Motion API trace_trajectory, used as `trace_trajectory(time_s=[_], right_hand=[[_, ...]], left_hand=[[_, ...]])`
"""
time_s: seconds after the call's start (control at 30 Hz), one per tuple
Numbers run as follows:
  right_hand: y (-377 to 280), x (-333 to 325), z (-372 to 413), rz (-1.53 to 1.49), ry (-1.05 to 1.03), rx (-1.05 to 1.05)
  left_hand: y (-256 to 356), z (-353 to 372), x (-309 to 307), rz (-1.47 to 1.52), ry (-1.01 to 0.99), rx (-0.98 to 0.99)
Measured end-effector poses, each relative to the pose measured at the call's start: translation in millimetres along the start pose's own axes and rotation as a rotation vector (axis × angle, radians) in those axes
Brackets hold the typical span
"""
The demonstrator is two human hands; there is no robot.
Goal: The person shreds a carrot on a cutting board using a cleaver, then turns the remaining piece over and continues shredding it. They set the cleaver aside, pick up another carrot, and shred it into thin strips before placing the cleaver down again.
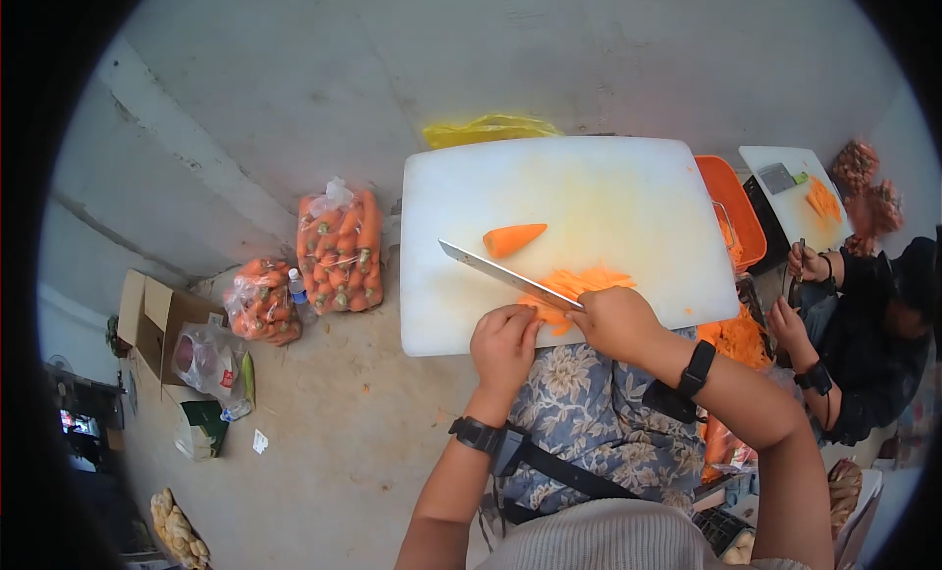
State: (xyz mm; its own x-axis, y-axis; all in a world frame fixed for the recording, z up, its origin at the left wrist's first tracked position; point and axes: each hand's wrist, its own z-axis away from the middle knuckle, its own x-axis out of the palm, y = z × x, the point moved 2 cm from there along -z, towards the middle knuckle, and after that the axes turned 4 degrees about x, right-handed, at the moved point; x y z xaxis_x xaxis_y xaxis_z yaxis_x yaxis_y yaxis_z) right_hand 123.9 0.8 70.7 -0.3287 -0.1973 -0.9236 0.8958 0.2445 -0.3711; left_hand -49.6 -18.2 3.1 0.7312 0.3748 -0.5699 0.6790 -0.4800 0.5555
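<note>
My right hand (618,322) is wrapped around the handle of a kitchen knife (500,271), its long blade angled up and left over the white cutting board (628,197). Bent fingers of my left hand (505,346) press on carrot (551,318) at the near edge of the board, close under the blade. How much carrot lies beneath those fingers is hidden. Thin carrot slices (594,278) are piled beyond the blade, near my right hand. Farther up the board lies a cut carrot piece (514,239), apart from both hands.
Bagged carrots (341,251) stand on the floor at left, beside a water bottle (296,286) and an open cardboard box (162,320). An orange basin (736,212) adjoins the board's right side. Another person (863,344) sits at right near a second board (785,163) with a cleaver (777,178).
</note>
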Motion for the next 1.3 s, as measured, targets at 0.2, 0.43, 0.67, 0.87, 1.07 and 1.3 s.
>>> trace_trajectory(time_s=[0.2, 0.43, 0.67, 0.87, 1.07, 1.3], right_hand=[[-10.3, -27.1, 18.5, 0.083, -0.056, 0.035], [0.6, -26.0, 17.3, 0.145, -0.226, 0.09], [-1.4, -15.0, -2.1, 0.086, -0.329, 0.128], [-9.0, -0.2, -16.2, -0.061, -0.141, 0.122], [-1.6, -6.2, -4.9, -0.018, -0.056, 0.048], [-3.9, -30.6, 20.8, 0.146, -0.144, 0.02]], left_hand=[[-1.0, 0.5, -0.2, -0.005, -0.014, 0.006], [2.0, -2.6, -1.8, 0.019, -0.017, -0.018], [2.4, -4.0, -2.0, 0.025, -0.065, -0.04], [0.1, -2.2, -1.3, 0.025, -0.034, -0.027], [-1.9, -1.7, 1.2, 0.035, 0.016, 0.017], [0.3, 0.1, 1.1, 0.021, 0.011, 0.006]])
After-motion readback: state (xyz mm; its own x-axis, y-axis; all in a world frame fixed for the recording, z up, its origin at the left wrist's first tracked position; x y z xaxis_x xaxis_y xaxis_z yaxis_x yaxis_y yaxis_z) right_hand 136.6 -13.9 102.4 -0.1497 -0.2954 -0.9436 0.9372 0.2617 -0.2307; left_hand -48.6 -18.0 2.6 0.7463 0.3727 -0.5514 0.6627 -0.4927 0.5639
